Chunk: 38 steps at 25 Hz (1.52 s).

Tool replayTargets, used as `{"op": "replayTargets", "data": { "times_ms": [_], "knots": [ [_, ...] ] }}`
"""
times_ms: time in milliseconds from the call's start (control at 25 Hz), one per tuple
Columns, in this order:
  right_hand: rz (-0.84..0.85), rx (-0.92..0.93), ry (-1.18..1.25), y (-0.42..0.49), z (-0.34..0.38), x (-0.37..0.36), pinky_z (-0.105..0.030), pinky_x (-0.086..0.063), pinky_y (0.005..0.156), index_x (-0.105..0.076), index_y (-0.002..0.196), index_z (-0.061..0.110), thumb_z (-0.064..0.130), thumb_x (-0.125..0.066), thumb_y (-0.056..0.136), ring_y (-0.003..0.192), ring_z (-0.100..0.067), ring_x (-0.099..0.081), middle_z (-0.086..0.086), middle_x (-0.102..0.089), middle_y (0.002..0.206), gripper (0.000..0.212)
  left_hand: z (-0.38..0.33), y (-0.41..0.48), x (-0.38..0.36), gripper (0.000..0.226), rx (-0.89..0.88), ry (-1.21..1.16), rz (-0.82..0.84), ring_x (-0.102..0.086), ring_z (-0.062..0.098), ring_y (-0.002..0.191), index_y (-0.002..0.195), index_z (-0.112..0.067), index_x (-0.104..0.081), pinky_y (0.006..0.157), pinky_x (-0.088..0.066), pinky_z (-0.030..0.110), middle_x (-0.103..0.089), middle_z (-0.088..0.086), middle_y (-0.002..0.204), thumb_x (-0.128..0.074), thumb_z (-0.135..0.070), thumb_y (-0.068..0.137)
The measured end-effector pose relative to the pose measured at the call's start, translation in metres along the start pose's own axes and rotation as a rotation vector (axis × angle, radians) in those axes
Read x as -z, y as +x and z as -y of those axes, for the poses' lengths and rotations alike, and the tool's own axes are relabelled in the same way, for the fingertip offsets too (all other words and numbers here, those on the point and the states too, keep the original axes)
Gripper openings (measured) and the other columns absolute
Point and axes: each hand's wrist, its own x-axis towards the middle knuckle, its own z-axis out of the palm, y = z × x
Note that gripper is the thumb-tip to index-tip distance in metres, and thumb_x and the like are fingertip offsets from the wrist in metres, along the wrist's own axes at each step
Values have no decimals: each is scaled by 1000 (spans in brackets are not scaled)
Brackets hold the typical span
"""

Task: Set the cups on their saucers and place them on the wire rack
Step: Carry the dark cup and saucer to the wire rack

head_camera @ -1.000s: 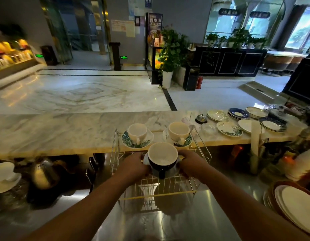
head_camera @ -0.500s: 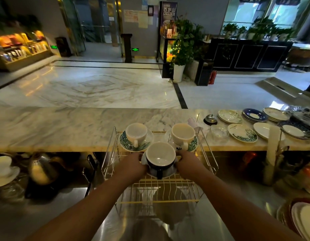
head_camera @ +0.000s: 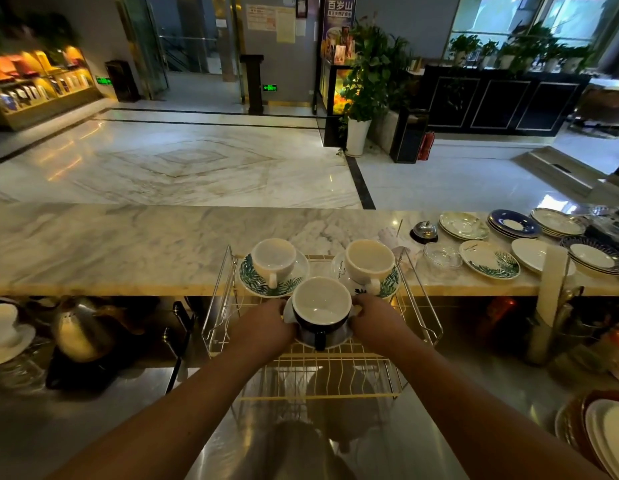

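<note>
Left hand (head_camera: 266,329) and right hand (head_camera: 377,323) extended forward, fingers curled

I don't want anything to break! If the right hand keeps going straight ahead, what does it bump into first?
Probably the white cup on its leaf saucer at the rack's back right. It sits just beyond the right hand, though the gap is hard to judge.
</note>
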Motion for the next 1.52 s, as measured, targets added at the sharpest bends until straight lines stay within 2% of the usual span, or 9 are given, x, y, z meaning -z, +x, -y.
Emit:
{"op": "replayTargets", "data": {
  "times_ms": [80, 240, 360, 480, 560, 680, 960, 1200, 1520],
  "knots": [
    [-10, 3, -25, -2, 1, -2, -28, -53, 67, -68, 119, 15, 20, -58, 97, 85, -16, -65, -5, -73, 104, 25, 3, -1, -1, 25, -31, 15, -30, -68, 21, 90, 112, -35, -68, 82, -57, 42, -74, -6, 97, -56, -46, 92],
    [-102, 110, 33, -27, 0, -2, -30, -54, 79, -61, 133, 26, 31, -56, 100, 91, -8, -63, 5, -70, 103, 34, 19, -11, -4, 45, -168, 107, -155, -67, 16, 93, 119, -35, -65, 79, -55, 39, -72, -7, 102, -43, -64, 93],
    [-204, 218, -181, -56, -12, -8, -39, -46, 104, -48, 146, 27, 41, -50, 102, 128, -18, -52, -3, -60, 140, 47, 32, -24, -16, 34, -351, 282, -331, -63, 15, 99, 118, -27, -67, 87, -53, 36, -71, -3, 113, -50, -49, 98],
    [-130, 278, -317, -77, -20, -19, -39, -23, 122, -28, 158, 24, 46, -39, 104, 151, -22, -27, -2, -34, 164, 60, 45, -39, -35, 51, -487, 363, -273, -54, 26, 134, 148, -19, -51, 110, -43, 40, -56, 10, 149, -49, -42, 103],
    [-80, 328, -363, -85, -22, -28, -33, -9, 120, -10, 160, 26, 47, -35, 105, 155, -20, -8, 3, -9, 168, 64, 51, -44, -44, 63, -470, 341, -206, -35, 26, 150, 159, -18, -31, 121, -28, 41, -34, 8, 165, -41, -48, 105],
    [-57, 349, -374, -90, -25, -35, -29, -3, 117, 7, 154, 30, 48, -29, 105, 152, -12, 8, 9, 9, 164, 64, 54, -47, -52, 71, -434, 288, -195, -28, 21, 153, 162, -23, -19, 120, -22, 36, -21, 2, 169, -36, -57, 102],
    [-47, 361, -372, -88, -27, -36, -27, -4, 117, 3, 158, 27, 51, -31, 105, 148, -7, 13, 9, 9, 164, 67, 63, -49, -54, 76, -423, 259, -123, -30, 22, 152, 159, -38, 5, 112, -39, 39, -3, -9, 170, -31, -66, 99],
    [-51, 358, -375, -91, -28, -36, -28, -7, 117, -8, 161, 25, 51, -31, 104, 148, -7, 9, 4, -5, 170, 67, 59, -52, -54, 81, -395, 283, -107, -29, 20, 152, 162, -36, 1, 114, -37, 38, 1, -9, 171, -26, -73, 95],
    [-39, 379, -354, -91, -29, -34, -25, -4, 115, -6, 160, 25, 50, -32, 104, 148, -6, 11, 9, 4, 166, 66, 59, -53, -49, 80, -400, 329, -76, -27, 21, 153, 162, -34, 0, 116, -37, 38, -5, -6, 172, -36, -67, 98]
  ]
}}
